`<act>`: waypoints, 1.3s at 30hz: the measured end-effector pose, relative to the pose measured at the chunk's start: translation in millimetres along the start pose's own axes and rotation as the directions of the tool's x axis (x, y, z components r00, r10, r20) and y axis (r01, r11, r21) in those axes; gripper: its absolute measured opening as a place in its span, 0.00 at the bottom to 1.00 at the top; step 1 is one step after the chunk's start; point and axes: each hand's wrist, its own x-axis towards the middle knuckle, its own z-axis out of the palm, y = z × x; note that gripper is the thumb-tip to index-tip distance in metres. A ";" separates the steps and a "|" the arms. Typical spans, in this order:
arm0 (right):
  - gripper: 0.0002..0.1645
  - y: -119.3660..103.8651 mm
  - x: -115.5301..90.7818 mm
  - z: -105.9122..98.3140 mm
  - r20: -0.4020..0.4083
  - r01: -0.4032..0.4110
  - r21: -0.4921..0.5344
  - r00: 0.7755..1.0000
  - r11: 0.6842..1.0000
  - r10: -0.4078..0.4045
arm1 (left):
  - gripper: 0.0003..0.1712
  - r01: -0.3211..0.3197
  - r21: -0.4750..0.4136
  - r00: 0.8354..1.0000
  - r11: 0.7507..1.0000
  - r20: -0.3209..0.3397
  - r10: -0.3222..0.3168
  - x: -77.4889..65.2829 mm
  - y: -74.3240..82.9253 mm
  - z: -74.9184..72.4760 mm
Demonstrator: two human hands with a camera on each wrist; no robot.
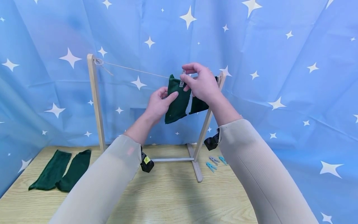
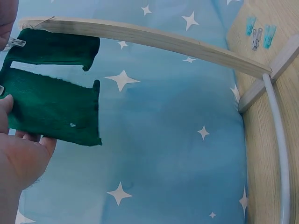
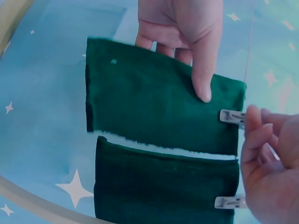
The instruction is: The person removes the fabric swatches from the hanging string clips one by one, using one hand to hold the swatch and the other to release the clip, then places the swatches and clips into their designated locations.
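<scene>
A dark green cloth (image 1: 178, 104) hangs over the string. My left hand (image 1: 158, 104) holds its left edge, with the thumb in front and the fingers behind. On the cloth's upper edge sits a pale clothespin (image 3: 231, 116), pinched by my right hand (image 1: 202, 81) between thumb and fingers. A second green cloth (image 3: 166, 182) hangs beside the first, toward the right post, with another pale clothespin (image 3: 228, 202) clipped at its top. In the head view my right hand partly covers this second cloth.
The string (image 1: 137, 71) runs between two wooden posts (image 1: 96, 102) of a rack with a white lower bar (image 1: 173, 159). Two green cloths (image 1: 53, 171) lie on the table at left. Blue clothespins (image 1: 211, 166) and a grey one (image 1: 214, 160) lie right of the rack's foot.
</scene>
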 end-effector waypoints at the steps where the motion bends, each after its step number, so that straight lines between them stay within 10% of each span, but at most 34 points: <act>1: 0.31 0.0 0.0 -0.6 -0.004 -0.004 0.004 1.000 1.000 0.004 | 0.19 0.001 -0.006 1.000 1.000 -0.001 -0.001 -0.1 0.1 -0.5; 23: 0.18 -6.3 -8.2 -1.9 -0.108 0.013 -0.051 0.994 0.999 -0.018 | 0.22 0.004 -0.004 0.996 1.000 0.089 -0.004 -10.8 19.1 -13.8; 39: 0.10 9.7 -33.9 -14.8 -0.344 0.204 0.043 0.922 0.978 -0.177 | 0.28 0.061 -0.069 0.978 0.996 0.203 -0.046 -40.9 20.9 -31.7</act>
